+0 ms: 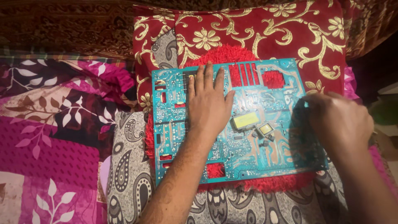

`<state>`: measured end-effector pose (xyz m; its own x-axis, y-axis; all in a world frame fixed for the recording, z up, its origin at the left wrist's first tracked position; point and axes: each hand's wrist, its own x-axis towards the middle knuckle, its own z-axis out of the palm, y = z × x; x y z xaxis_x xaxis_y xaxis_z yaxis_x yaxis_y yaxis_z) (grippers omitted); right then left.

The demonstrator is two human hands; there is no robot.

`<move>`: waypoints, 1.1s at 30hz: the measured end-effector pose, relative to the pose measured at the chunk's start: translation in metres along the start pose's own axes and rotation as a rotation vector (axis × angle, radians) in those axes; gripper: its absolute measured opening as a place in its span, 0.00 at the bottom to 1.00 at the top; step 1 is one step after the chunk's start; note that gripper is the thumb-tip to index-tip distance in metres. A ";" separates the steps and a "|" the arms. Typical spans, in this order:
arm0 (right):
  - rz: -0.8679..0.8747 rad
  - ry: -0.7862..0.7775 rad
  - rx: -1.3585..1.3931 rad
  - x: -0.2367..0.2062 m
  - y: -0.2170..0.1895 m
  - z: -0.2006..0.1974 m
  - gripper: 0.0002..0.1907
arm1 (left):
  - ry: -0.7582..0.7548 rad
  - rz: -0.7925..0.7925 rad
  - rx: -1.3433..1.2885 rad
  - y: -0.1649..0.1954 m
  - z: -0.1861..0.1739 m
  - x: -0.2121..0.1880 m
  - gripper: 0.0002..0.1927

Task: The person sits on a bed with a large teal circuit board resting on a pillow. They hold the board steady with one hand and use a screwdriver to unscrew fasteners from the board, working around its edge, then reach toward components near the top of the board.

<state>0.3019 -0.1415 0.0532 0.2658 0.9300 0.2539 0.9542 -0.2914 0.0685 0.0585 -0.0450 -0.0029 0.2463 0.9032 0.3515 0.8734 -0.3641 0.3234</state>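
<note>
Two hands work the large teal printed circuit board [248,124] lying on a shaggy red mat [224,56]: our left hand [209,103] presses flat, fingers spread; our blurred right hand [338,120] rests at the board's right edge, its grip unclear. We should keep pressure even, avoiding flex.

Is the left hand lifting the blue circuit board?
No, the left hand lies flat, palm down, on the circuit board, which rests on a red mat.

One teal circuit board [265,103], two hands, left [209,103] and right [340,120], one red shaggy mat [226,54], one red-and-gold cushion [248,29]
</note>
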 end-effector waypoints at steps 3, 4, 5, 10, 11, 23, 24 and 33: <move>0.021 -0.014 -0.014 0.000 0.002 0.000 0.17 | 0.003 -0.002 -0.004 0.001 0.002 -0.001 0.35; 0.018 -0.015 -0.006 0.003 0.002 0.001 0.16 | 0.005 0.000 -0.003 0.000 0.002 0.000 0.35; 0.016 -0.015 0.004 0.009 0.001 0.003 0.15 | 0.002 0.000 -0.001 0.000 0.002 0.000 0.35; 0.009 0.005 0.004 0.017 -0.001 0.007 0.17 | -0.002 0.001 0.007 0.001 -0.001 0.001 0.35; -0.017 0.017 -0.020 0.013 -0.001 0.005 0.17 | -0.001 0.000 0.007 0.000 -0.001 0.000 0.35; 0.069 -0.063 0.043 0.006 -0.005 -0.002 0.16 | 0.014 0.006 0.011 0.000 0.000 0.001 0.35; 0.082 -0.071 0.059 0.004 -0.005 -0.002 0.15 | 0.017 0.007 0.005 0.000 0.000 0.001 0.34; 0.048 -0.039 0.024 0.006 -0.001 0.002 0.20 | 0.011 0.002 0.006 -0.001 0.003 0.001 0.35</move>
<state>0.3032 -0.1353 0.0525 0.3158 0.9232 0.2188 0.9431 -0.3307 0.0340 0.0593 -0.0433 -0.0053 0.2430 0.8999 0.3620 0.8757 -0.3641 0.3172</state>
